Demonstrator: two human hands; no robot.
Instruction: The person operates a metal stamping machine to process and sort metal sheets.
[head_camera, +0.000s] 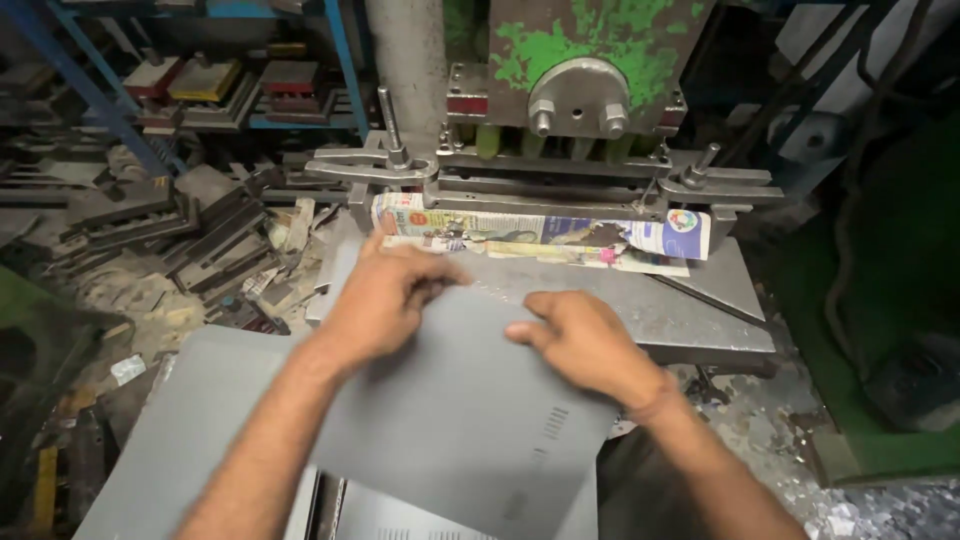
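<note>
grey metal sheet (450, 400) lies under both hands, left (385, 300) and right (585, 340).

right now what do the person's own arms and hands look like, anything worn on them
Both forearms are bare up to the bottom edge of the picture, with no sleeves in view. The left hand and the right hand are bare too: no gloves. No watch, band or ring shows on either wrist or on the fingers, though the picture is a little blurred, so a thin ring could be missed.
</note>
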